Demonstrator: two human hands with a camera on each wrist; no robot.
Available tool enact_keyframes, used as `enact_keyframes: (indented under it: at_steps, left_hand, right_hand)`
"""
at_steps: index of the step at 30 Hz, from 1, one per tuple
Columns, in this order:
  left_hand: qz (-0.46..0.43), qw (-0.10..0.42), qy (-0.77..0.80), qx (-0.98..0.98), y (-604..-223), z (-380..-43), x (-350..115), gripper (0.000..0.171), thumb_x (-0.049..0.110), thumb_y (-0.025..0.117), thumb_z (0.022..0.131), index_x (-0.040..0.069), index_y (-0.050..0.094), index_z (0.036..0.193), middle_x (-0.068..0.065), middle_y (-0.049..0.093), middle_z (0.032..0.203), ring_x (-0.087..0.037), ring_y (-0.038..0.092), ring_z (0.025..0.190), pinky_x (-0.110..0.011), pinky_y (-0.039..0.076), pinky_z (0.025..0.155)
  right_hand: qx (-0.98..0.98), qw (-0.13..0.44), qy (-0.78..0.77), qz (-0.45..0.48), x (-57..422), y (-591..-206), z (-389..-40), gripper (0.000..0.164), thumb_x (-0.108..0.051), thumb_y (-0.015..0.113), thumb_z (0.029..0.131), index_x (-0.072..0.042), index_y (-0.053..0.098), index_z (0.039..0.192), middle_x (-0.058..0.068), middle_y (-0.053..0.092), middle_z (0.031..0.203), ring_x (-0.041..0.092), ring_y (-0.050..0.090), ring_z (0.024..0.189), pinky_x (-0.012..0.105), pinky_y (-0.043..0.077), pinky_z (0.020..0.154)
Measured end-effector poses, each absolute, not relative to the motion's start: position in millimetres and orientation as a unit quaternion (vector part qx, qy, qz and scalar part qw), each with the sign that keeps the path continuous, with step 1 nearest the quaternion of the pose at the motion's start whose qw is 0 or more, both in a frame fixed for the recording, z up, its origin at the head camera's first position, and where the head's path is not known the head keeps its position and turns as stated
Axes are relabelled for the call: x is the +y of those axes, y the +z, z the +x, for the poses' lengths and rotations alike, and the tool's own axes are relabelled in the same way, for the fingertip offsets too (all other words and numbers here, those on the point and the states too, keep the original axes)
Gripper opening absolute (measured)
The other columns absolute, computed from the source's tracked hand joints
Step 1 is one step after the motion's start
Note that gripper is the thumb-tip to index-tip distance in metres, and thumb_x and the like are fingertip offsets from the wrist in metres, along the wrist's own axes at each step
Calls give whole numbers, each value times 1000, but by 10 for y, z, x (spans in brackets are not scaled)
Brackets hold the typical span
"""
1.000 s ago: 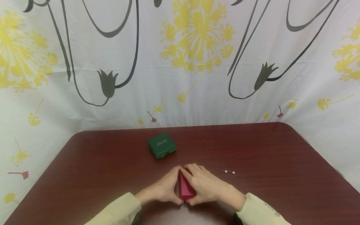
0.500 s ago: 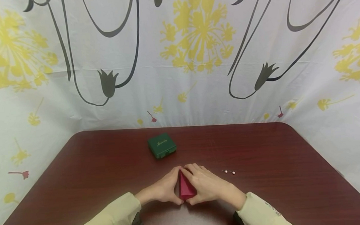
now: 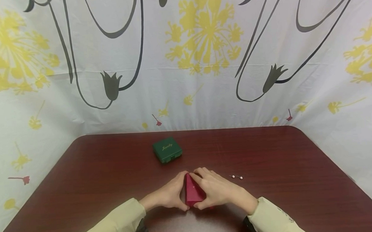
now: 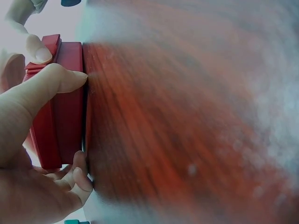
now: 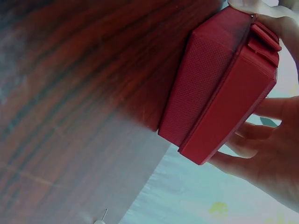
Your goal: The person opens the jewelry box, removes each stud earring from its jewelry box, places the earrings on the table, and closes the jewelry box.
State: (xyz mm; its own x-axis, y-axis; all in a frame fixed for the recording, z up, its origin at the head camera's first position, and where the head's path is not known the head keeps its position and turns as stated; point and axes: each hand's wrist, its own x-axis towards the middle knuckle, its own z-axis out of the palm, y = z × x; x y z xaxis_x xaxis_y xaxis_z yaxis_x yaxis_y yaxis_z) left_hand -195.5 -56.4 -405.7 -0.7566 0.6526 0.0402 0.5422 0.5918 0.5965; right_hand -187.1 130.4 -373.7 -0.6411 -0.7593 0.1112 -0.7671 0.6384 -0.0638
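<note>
A small red jewelry box (image 3: pixel 194 193) with a flap at one edge sits on the table between my two hands. My left hand (image 3: pixel 169 194) grips its lower part, thumb at the near end and fingers at the far end. The left wrist view shows that thumb pressed on the side of the red box (image 4: pixel 69 126). My right hand (image 3: pixel 218 190) spans the lid from the right, thumb near and fingers far. In the right wrist view the red box (image 5: pixel 201 88) shows a seam between base and lid, with the right fingers (image 5: pixel 252 144) behind the lid.
On the brown wooden table (image 3: pixel 113 174), a green box (image 3: pixel 167 149) lettered "Jewelry" lies farther back, slightly left. Two pearl stud earrings (image 3: pixel 241 178) lie to the right of my right hand. A patterned curtain (image 3: pixel 191 105) hangs behind the table.
My right hand has shifted slightly to the right, and more of the red jewelry box's top shows. My left hand, the green box and the earrings stay where they were.
</note>
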Motion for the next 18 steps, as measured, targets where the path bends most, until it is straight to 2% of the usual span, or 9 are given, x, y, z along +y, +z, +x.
enact_keyframes:
  at_steps: [18]
  left_hand:
    - [340,90,304,885,-4051,-1954,-572,90,15,82,55,-1,29,125,-8,40,117,-19,43,107,-32,38,93]
  right_hand:
    - [-898,66,47,432,1309,-3760,-1858,84,-53,68,64,1,46,125,10,46,117,18,44,103,34,44,82]
